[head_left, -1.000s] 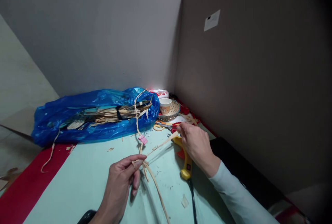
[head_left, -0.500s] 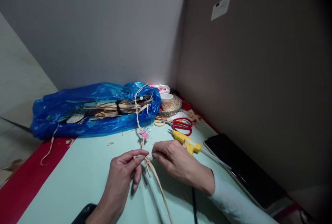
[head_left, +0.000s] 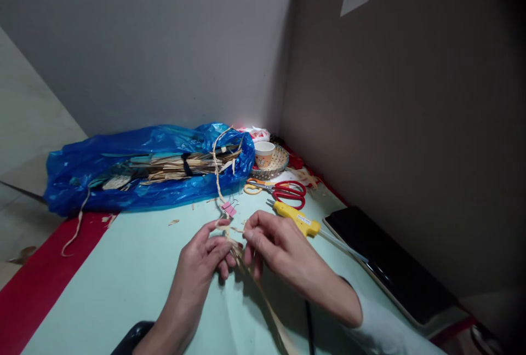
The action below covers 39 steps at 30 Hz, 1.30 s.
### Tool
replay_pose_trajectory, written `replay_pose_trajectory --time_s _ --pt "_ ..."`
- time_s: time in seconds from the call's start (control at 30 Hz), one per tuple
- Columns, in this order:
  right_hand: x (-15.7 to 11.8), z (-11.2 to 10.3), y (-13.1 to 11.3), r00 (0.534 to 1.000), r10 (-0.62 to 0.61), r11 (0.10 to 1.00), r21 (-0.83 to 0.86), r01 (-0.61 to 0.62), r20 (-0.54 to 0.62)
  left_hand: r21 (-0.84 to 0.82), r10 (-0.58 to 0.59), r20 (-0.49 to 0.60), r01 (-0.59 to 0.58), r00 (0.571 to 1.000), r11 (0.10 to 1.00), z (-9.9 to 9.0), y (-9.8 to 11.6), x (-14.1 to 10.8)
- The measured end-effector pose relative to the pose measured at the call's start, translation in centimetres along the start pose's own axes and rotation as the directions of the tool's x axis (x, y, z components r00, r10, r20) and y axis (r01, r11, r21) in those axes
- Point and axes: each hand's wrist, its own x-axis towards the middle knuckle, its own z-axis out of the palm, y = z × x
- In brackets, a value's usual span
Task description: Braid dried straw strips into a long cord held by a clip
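Note:
A braided cord of pale dried plant fibre (head_left: pixel 217 177) runs from the blue bag down toward me. A pink binder clip (head_left: pixel 228 209) grips the cord just beyond my fingers. My left hand (head_left: pixel 207 253) is closed on the cord below the clip, thumb against the fingers. Close beside it, my right hand (head_left: pixel 273 242) pinches a thin fibre strand (head_left: pixel 236 229) that stretches across to the left hand. Loose strip ends (head_left: pixel 265 300) trail from below the hands toward the table's near edge.
A blue plastic bag (head_left: pixel 82 174) holds a bundle of dried stalks (head_left: pixel 172 167). Behind my right hand lie red-handled scissors (head_left: pixel 290 193) and a yellow glue gun (head_left: pixel 293 217). A paper cup (head_left: pixel 263 155) stands on a woven basket (head_left: pixel 280 162). A black flat device (head_left: pixel 390 262) lies right.
My right hand has drawn a strand out, now stretched between the hands. My left fingers have shifted on the cord, and the trailing strips have swung right. The view has tilted slightly.

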Motion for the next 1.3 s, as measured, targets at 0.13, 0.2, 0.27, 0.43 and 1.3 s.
replay_pose_trajectory --time_s 0.13,0.2,0.27,0.43,1.3 --pt "-0.6 1.0 -0.4 0.995 -0.045 0.961 -0.278 0.017 -0.094 -0.049 -0.016 0.040 0.018 0.999 0.999 0.4 -0.2 0.0" --pt "-0.7 0.8 -0.8 0.979 -0.125 0.924 -0.378 0.057 -0.159 -0.044 -0.050 0.044 0.052 0.998 0.998 0.4 -0.3 0.0" --pt "-0.8 0.4 -1.2 0.960 -0.188 0.905 -0.415 0.089 -0.205 -0.051 -0.081 0.037 0.083 0.996 0.995 0.3 -0.5 0.1" --pt "-0.6 -0.6 -1.6 0.996 0.055 0.998 -0.031 -0.057 -0.075 -0.079 -0.086 0.031 0.088 0.996 0.993 0.0 -0.6 0.2" --pt "-0.3 2.3 1.8 0.991 0.113 0.974 -0.191 -0.125 -0.074 0.228 -0.178 -0.101 0.197 0.979 0.953 0.0 0.6 -0.3"
